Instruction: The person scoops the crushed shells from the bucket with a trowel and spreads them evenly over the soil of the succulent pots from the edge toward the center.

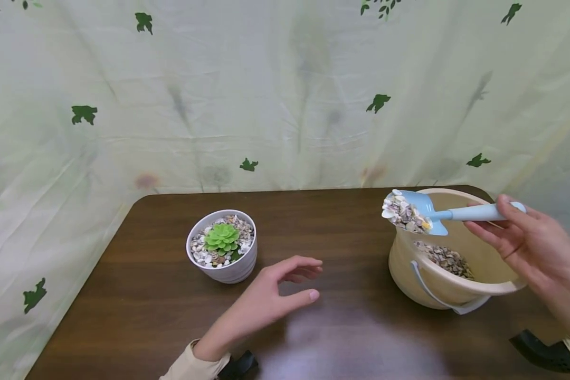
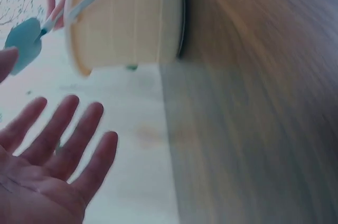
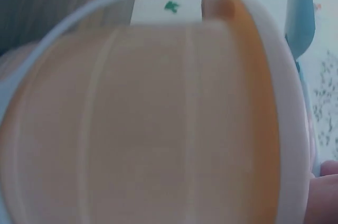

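In the head view my right hand point(image 1: 534, 240) grips the pale blue handle of a small trowel point(image 1: 475, 212). Its blade carries a heap of small shells or pebbles point(image 1: 406, 214) and hangs over the near-left rim of a beige bucket point(image 1: 408, 269). More of the same bits point(image 1: 446, 258) lie at the bucket's bottom. My left hand point(image 1: 271, 298) hovers over the table between bucket and pot, fingers relaxed and holding nothing; its spread fingers point(image 2: 79, 134) show in the left wrist view. Left of it stands a white pot point(image 1: 233, 273) with a green succulent point(image 1: 222, 237) amid pale shells or pebbles.
A dark brown wooden table point(image 1: 138, 295) bears the pot and bucket. Behind it hangs a pale curtain point(image 1: 275, 95) with green leaf shapes. The bucket's grey-blue bail handle point(image 1: 448, 301) droops down its front.
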Tool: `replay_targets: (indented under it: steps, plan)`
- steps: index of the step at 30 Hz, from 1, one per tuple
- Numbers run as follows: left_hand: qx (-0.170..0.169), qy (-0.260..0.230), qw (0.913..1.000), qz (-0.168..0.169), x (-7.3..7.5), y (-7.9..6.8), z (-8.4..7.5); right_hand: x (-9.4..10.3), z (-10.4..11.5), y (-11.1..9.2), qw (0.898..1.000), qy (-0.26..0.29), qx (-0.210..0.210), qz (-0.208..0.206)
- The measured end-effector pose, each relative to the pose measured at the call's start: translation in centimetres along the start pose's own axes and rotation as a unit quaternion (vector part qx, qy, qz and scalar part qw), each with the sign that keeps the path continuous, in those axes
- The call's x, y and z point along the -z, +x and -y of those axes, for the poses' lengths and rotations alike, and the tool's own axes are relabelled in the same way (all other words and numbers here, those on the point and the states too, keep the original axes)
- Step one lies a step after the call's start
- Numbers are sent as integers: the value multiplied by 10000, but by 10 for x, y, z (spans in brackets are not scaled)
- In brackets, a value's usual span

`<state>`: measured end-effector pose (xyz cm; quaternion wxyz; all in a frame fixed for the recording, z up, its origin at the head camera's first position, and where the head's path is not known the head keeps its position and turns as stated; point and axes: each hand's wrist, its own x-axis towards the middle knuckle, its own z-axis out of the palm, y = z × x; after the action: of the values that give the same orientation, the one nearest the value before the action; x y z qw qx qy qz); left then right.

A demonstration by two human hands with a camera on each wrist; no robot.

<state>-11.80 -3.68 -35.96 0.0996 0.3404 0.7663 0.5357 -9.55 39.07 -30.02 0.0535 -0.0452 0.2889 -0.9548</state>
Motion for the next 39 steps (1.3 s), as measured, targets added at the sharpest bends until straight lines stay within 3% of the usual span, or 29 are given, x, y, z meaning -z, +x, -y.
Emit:
replay_targets:
  steps: [7,13,17,20,24,28,31,34,39]
  plan:
    - [-653,515,9948,-588,45,-42,-10,-18,-22,8,9999,11,72,-137]
    - [-998,702,9796,-1599,83,-70,-9,-34,-42,16,9993,-150,283,-179]
    - [-986,1000,9636,-2275,107,-81,-3,-43,-53,22,9993,-173,310,137]
    - [-625,1325,9565,-2524,122,-84,5,-49,-61,26,9990,-243,276,253]
    - [320,1397,9612,-2359,136,-85,23,-57,-74,31,9990,-376,151,194]
    - [1122,1053,9685,-1957,144,-84,41,-67,-85,35,9986,-524,72,35]
    - [1231,722,9752,-1694,150,-79,53,-74,-93,37,9975,-698,106,18]
    - [1108,455,9822,-1443,157,-70,62,-80,-101,39,9960,-873,199,52]
    - [1090,78,9887,-1029,166,-59,67,-88,-118,44,9916,-1259,289,8]
